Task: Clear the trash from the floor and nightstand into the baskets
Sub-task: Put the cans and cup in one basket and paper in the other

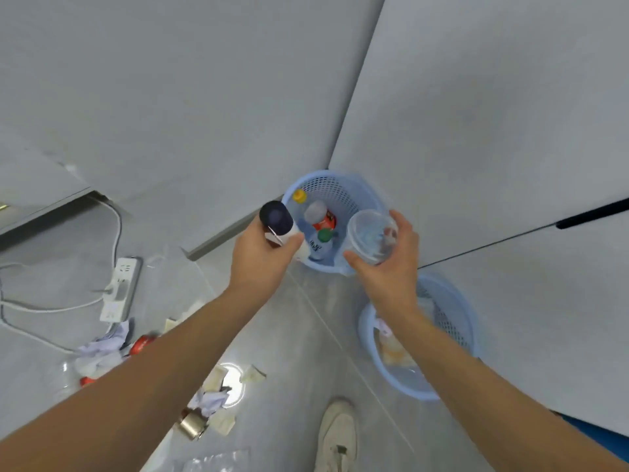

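While both hands hover over the far basket (343, 185), left hand (262, 257) grips a dark-capped bottle (277, 221), right hand (391, 264) cradles a clear plastic cup (371, 235) — light, crushable, best held around its wall.

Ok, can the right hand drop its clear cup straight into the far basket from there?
Probably yes. The right hand holds the clear plastic cup over the far blue basket's open rim; only bottles lie inside, and the left hand keeps to the opposite edge.
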